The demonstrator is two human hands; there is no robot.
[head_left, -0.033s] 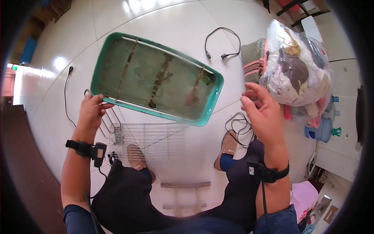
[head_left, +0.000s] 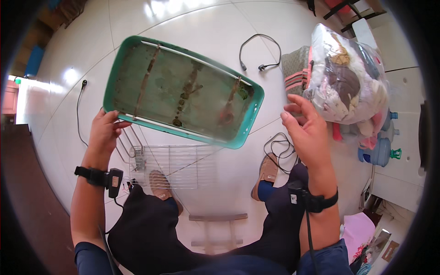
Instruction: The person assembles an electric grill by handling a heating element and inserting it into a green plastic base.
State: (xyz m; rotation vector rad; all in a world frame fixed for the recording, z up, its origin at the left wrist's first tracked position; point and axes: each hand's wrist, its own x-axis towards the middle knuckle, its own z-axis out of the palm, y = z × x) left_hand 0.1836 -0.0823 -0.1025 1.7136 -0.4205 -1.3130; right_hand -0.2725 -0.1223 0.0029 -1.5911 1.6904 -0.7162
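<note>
A green rectangular plastic tray (head_left: pixel 254 107) is tilted in front of me, its floor smeared with brown and dark dirt. Several brown stained bands cross it, and white strips run along its long sides. My left hand (head_left: pixel 106 130) pinches the rim at the tray's near left corner between thumb and fingers. Off the tray's right end, my right hand (head_left: pixel 306 126) hangs in the air, its fingers loosely bent and apart, holding nothing. A wire rack (head_left: pixel 183 167) lies below the tray, by my left foot.
A clear bag of clothes (head_left: pixel 350 78) stands at the right beside a grey woven bag (head_left: pixel 295 66). Black cables (head_left: pixel 263 36) lie on the tiled floor, one loop by my right foot. Water jugs (head_left: pixel 378 153) are farther right. A low stool frame (head_left: pixel 217 217) sits between my legs.
The tray's left end and my left hand have shifted very slightly left. My right hand has moved a touch left and up. The left grip stays the same.
</note>
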